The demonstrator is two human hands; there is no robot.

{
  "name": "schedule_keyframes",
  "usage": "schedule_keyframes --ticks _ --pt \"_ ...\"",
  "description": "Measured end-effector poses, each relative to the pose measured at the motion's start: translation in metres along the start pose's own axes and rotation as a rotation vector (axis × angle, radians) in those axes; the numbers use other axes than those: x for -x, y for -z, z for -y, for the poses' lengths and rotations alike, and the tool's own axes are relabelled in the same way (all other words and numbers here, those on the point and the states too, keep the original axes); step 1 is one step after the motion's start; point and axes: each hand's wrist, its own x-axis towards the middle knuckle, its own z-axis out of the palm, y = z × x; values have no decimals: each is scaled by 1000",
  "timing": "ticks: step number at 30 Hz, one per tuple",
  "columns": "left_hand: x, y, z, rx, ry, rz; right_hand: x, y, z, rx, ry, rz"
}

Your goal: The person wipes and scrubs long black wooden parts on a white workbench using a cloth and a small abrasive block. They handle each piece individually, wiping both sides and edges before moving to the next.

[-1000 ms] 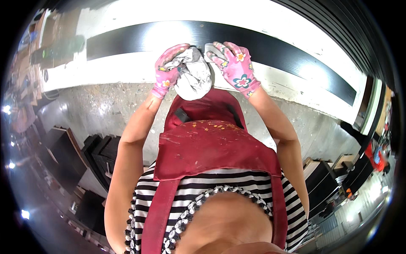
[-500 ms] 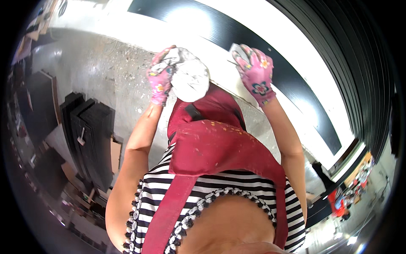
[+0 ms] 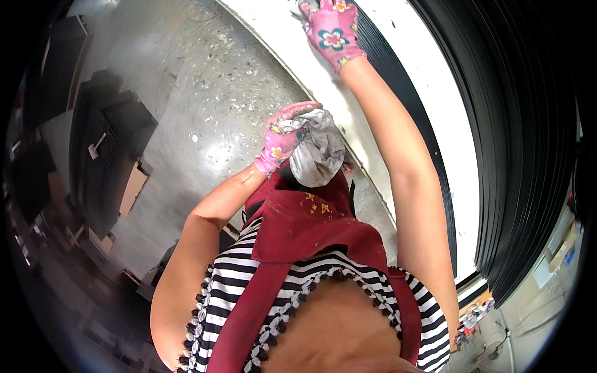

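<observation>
Clutching rag (image 3: 318, 154) bunched in left hand (image 3: 282, 140), over apron (image 3: 311, 230). Can't tell right hand's (image 3: 331, 30) grip: cropped at top, by black strip (image 3: 377, 53). Probably light, soft, limp; best grabbed by a bunched fold.

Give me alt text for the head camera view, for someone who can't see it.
A left hand in a flowered pink glove grips a crumpled grey-white cloth over a dark red apron, while the gloved right hand stretches to the picture's top edge, beside a long black board on a white surface. Long black strips line the right side.
</observation>
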Motion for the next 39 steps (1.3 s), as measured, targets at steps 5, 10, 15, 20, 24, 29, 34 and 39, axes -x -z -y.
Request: schedule_keyframes --ticks 5,10,15,20,24,29,34,39 --pt "-1 -1 2 54 -51 -30 1 23 2 107 36 81" --pt "-2 -2 7 132 -92 -34 107 62 -41 109 79 91" --pt "0 -6 3 150 -10 -35 206 88 -74 146 15 125" --pt "1 -6 0 224 30 -16 133 66 -52 105 108 4" --pt "0 -8 -1 220 99 -34 51 43 -19 242 88 1" --pt "4 -7 11 342 -8 -51 105 55 -39 125 49 48" --pt "10 -4 19 165 39 -229 270 91 -86 104 -42 0" --pt "20 -26 10 127 -105 -401 425 133 -120 227 -201 80"
